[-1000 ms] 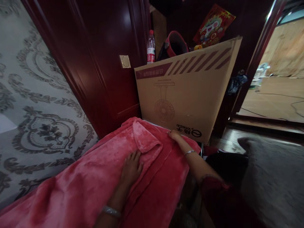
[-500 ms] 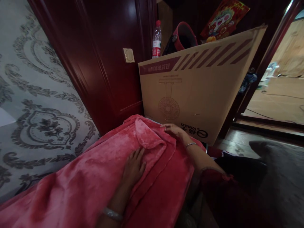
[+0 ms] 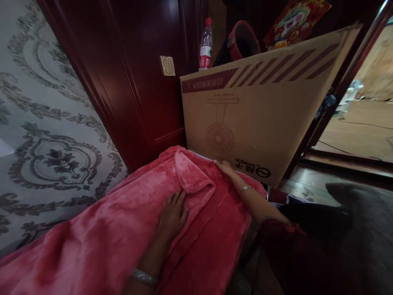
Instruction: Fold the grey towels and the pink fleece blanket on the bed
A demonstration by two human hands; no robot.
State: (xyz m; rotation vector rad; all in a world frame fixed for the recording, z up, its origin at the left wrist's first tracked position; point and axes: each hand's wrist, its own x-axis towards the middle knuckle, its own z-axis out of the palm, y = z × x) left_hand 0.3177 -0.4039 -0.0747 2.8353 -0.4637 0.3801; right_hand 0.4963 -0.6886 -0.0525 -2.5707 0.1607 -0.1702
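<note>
A pink-red plush blanket (image 3: 116, 229) is spread over a flat surface in front of me, with a corner folded back near its far end. My left hand (image 3: 173, 213) lies flat on it beside that fold, fingers stretched out. At the blanket's far edge, close to the cardboard box (image 3: 260, 110), my right hand (image 3: 225, 169) has its fingers curled round the cloth; the fingertips are partly hidden. Both wrists wear silver bracelets.
On the box stand a red-capped bottle (image 3: 205, 47), a red-rimmed dark object (image 3: 244, 41) and a red printed packet (image 3: 294, 24). A dark red wooden panel (image 3: 132, 82) with a switch (image 3: 167, 66) rises behind. Patterned wallpaper (image 3: 58, 159) is on the left.
My right hand has shifted slightly right and its fingers have curled down at the far edge. The cloth it was lifting now lies flatter. My left hand has stayed in place.
</note>
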